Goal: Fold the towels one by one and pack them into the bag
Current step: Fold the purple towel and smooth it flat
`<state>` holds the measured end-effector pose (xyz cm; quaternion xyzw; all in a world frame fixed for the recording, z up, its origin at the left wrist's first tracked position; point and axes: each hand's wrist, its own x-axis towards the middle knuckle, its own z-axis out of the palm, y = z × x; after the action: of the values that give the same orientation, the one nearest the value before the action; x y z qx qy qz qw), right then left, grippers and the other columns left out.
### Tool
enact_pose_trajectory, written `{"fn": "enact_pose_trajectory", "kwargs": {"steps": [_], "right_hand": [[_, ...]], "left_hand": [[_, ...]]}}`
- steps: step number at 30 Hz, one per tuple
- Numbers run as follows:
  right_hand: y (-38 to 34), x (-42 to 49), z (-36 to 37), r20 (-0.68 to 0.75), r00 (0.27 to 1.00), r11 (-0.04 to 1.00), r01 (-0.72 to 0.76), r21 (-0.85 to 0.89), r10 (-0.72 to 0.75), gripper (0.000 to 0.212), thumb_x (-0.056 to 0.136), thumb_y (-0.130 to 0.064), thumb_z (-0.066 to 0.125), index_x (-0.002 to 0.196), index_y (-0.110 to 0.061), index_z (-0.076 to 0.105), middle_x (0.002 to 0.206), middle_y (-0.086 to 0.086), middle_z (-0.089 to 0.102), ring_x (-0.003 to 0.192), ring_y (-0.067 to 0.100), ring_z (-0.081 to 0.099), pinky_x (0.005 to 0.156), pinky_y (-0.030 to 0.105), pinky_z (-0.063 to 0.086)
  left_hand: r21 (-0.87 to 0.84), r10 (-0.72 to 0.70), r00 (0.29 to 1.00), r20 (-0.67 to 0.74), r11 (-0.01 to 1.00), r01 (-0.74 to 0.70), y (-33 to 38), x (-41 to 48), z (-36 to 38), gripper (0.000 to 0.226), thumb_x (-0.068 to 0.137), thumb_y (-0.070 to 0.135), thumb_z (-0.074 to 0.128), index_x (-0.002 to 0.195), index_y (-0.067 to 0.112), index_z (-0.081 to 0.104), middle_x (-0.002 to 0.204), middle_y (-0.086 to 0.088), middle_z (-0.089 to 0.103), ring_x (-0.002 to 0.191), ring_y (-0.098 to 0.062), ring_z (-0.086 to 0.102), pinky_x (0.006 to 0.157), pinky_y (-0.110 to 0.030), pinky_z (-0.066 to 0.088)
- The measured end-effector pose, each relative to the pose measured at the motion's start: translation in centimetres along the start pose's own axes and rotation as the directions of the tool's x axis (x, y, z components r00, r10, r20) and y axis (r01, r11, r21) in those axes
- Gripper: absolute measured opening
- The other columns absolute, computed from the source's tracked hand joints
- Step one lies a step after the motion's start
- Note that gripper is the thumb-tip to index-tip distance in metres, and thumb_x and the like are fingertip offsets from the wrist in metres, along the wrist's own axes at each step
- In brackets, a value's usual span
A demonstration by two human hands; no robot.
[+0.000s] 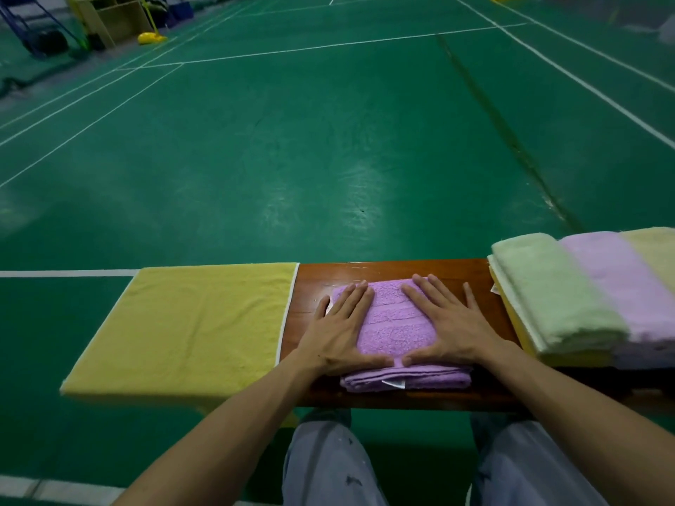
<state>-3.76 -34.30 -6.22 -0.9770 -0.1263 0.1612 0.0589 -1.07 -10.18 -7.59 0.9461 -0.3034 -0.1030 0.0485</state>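
Note:
A folded purple towel lies in the middle of a brown wooden bench. My left hand presses flat on its left side with straight fingers. On the towel's right side my right hand lies flat the same way, thumbs nearly meeting at the near edge. A yellow towel is spread flat over the bench's left end. At the right end, a pale green towel, a light pink towel and a pale yellow towel lie draped side by side. No bag is in view.
The bench stands on a green sports court floor with white lines. My knees in grey trousers are just under the bench's near edge. Far back left stand a wooden cabinet and a yellow post base.

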Motion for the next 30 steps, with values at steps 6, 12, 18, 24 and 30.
{"fn": "enact_pose_trajectory", "kwargs": {"steps": [6, 12, 18, 24, 30], "right_hand": [[-0.4, 0.1, -0.6, 0.068, 0.997, 1.000, -0.027, 0.004, 0.026, 0.142, 0.026, -0.110, 0.009, 0.143, -0.040, -0.031, 0.155, -0.009, -0.036, 0.145, 0.015, -0.028, 0.110, 0.061, -0.020], [0.3, 1.7, -5.0, -0.229, 0.951, 0.928, -0.117, 0.353, 0.207, 0.076, 0.083, -0.065, 0.060, 0.146, -0.026, 0.039, 0.152, 0.000, 0.041, 0.137, 0.025, 0.037, 0.113, 0.048, 0.032], [0.3, 3.6, -6.2, -0.061, 0.947, 0.753, -0.210, 0.624, 0.315, 0.053, 0.095, -0.045, 0.059, 0.136, -0.014, 0.047, 0.131, 0.007, 0.056, 0.072, 0.022, 0.069, 0.066, 0.029, 0.054], [-0.4, 4.2, -6.0, 0.024, 0.935, 0.692, -0.278, 0.666, 0.353, 0.058, 0.093, -0.038, 0.064, 0.139, -0.014, 0.039, 0.106, 0.003, 0.056, 0.055, 0.014, 0.062, 0.046, 0.023, 0.048], [0.0, 4.0, -6.2, 0.158, 0.903, 0.409, -0.330, 0.851, 0.399, 0.048, 0.096, -0.020, 0.061, 0.134, -0.011, 0.032, 0.097, 0.014, 0.054, 0.048, 0.018, 0.059, 0.036, 0.021, 0.041]], "left_hand": [[-0.026, -0.001, 0.999, 0.043, 1.000, 0.002, 0.1, 0.1, -0.4, 0.121, 0.064, 0.095, 0.026, 0.150, 0.025, -0.021, 0.156, 0.008, -0.028, 0.143, -0.006, -0.026, 0.119, -0.048, -0.006], [-0.458, -0.322, 0.916, -0.239, 0.869, 0.186, -0.2, 1.7, -4.6, 0.050, 0.090, 0.037, 0.063, 0.132, 0.013, 0.053, 0.139, -0.004, 0.051, 0.126, -0.018, 0.048, 0.108, -0.034, 0.038], [-0.562, -0.490, 0.862, 0.127, 0.681, 0.470, -1.1, 3.5, -6.4, 0.043, 0.081, 0.020, 0.074, 0.121, 0.006, 0.063, 0.118, -0.008, 0.065, 0.105, -0.022, 0.061, 0.093, -0.033, 0.050], [-0.517, -0.478, 0.865, 0.156, 0.706, 0.484, -0.1, 3.9, -7.3, 0.018, 0.078, 0.008, 0.069, 0.085, 0.015, 0.054, 0.075, 0.000, 0.058, 0.058, -0.012, 0.053, 0.045, -0.023, 0.045], [-0.708, -0.403, 0.907, 0.126, 0.604, 0.366, 0.1, 3.0, -8.0, 0.022, 0.088, 0.001, 0.062, 0.085, 0.015, 0.045, 0.077, -0.008, 0.057, 0.047, -0.017, 0.059, 0.039, -0.024, 0.049]]}}
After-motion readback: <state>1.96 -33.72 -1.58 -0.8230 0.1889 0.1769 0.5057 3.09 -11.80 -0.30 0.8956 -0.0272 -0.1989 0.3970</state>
